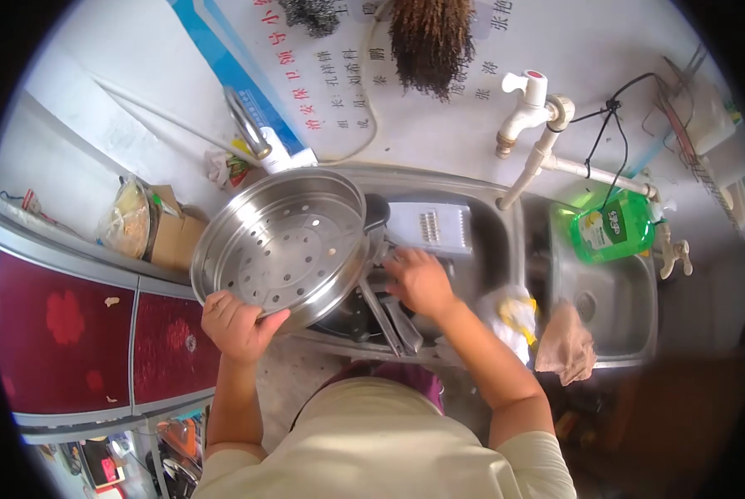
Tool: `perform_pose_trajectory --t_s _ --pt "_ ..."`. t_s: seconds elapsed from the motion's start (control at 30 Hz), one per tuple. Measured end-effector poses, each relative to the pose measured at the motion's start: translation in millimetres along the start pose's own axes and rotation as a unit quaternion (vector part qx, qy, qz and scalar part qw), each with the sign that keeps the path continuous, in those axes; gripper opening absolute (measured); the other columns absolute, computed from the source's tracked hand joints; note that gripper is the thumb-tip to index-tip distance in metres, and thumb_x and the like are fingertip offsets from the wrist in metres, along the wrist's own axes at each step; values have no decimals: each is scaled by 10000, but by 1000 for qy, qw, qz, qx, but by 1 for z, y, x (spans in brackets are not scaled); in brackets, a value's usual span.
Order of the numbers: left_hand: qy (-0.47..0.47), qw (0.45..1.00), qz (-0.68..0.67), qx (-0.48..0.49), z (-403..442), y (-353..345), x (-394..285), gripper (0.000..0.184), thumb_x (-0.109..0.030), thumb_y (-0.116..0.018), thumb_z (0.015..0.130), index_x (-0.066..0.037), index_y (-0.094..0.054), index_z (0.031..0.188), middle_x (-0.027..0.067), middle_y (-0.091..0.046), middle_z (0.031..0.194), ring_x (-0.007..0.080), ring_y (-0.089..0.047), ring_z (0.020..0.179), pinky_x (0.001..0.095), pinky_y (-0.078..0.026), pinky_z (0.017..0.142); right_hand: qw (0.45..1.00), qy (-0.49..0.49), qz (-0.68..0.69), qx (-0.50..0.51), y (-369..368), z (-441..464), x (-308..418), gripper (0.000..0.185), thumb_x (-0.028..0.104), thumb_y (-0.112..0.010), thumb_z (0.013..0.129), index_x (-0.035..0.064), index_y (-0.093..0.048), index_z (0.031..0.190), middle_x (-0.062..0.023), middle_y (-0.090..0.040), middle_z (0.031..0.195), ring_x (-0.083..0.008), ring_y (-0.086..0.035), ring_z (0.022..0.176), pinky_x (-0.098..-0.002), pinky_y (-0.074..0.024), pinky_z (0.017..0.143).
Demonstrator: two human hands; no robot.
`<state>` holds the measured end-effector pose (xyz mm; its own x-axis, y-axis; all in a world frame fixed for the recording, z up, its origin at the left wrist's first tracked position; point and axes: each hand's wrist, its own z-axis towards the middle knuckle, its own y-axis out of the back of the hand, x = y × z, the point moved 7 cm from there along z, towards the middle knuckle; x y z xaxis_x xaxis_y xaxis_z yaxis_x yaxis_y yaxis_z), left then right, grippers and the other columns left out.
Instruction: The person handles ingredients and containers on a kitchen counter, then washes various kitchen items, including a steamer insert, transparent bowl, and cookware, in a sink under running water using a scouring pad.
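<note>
A round stainless-steel steamer basket [293, 241] with a perforated base is tilted over the left side of the sink. My left hand [238, 327] is closed on its near-left rim, thumb along the edge. Just right of the basket, my right hand [422, 283] hovers over the sink with its fingers apart; they look slightly blurred, and no held object shows. Below it, metal utensil handles [402, 328] lean across the sink's front edge. A black pan [347, 319] is partly hidden under the basket. Behind my right hand lies a flat white grater [444, 228].
A white tap [526, 108] and pipe rise behind the double sink. In the right basin area stands a green detergent bottle [612, 224]. A brown cloth [566, 345] and white-yellow plastic bag [514, 316] sit on the front edge. Red cabinets [65, 333] are at left.
</note>
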<state>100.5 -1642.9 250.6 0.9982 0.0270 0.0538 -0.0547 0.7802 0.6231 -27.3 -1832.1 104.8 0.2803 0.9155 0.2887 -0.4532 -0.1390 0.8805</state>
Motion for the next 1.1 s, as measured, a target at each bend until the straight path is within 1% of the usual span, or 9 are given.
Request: perform_pose_trajectory --t_s 0.13,0.27,0.37,0.4,0.5,0.63,0.77,0.9,1.1 --pt "7 1000 -8 -6 -1 4 2 421 -367 -769 588 -118 -431 557 12 -390 483 208 -386 448 304 -359 530 968 -85 -108 211 -62 4 -27 293 188 -631 719 180 -622 1011 -50 -585 930 -194 -575 887 -336 -439 757" --pt "7 1000 -11 -16 1 5 5 430 -380 -777 565 -126 -431 543 4 -389 478 199 -390 438 293 -360 523 975 -73 -34 208 -41 6 -32 351 88 -599 692 189 -626 1026 -86 -575 1010 -226 -575 919 -358 -449 764" --pt "-6 1000 -18 -23 6 4 -1 448 -391 -776 566 -129 -415 523 -3 -376 471 187 -388 428 275 -354 511 994 2 93 58 -12 2 -22 411 46 -588 676 156 -600 1072 -143 -549 1109 -281 -556 980 -392 -445 818" --pt "-13 999 -21 -25 8 3 -4 455 -394 -775 569 -130 -408 515 -5 -370 468 182 -386 424 268 -351 506 978 -74 184 64 4 7 -22 414 37 -580 708 103 -559 1116 -154 -518 1175 -290 -541 1025 -397 -439 853" --pt "-18 999 -45 21 5 -3 -20 437 -395 -758 567 -109 -430 527 16 -380 489 200 -404 444 300 -383 556 804 -338 485 -55 25 -4 -31 385 83 -541 786 82 -504 1169 -138 -529 1144 -250 -555 994 -379 -458 823" --pt "-70 995 -71 -8 7 -2 -40 471 -464 -723 606 -129 -407 508 1 -357 486 189 -414 480 294 -388 566 535 -297 789 -59 34 -23 -9 472 402 -384 895 83 -404 1242 -141 -522 1137 -262 -550 972 -427 -465 808" --pt "-154 982 -108 -15 8 -10 -69 480 -478 -723 623 -132 -404 526 -22 -335 503 169 -397 499 287 -409 599 388 -294 863 -130 69 -51 -9 595 543 -381 854 102 -389 1253 -124 -510 1170 -293 -518 1039 -478 -440 850" --pt "-209 956 -198 -57 7 -26 -104 415 -402 -717 673 -116 -443 551 -26 -335 484 133 -401 467 228 -412 626 578 -383 672 -259 90 -114 -25 485 225 -586 794 31 -407 1200 -112 -534 1086 -216 -555 968 -380 -484 809" --pt "-271 894 -357 17 31 -75 -178 269 -287 -677 704 -91 -508 631 -2 -430 572 158 -475 570 308 -438 725 553 -474 514 -453 129 -224 -58 392 178 -545 752 35 -436 1100 -86 -554 891 -158 -587 667 -261 -495 516"
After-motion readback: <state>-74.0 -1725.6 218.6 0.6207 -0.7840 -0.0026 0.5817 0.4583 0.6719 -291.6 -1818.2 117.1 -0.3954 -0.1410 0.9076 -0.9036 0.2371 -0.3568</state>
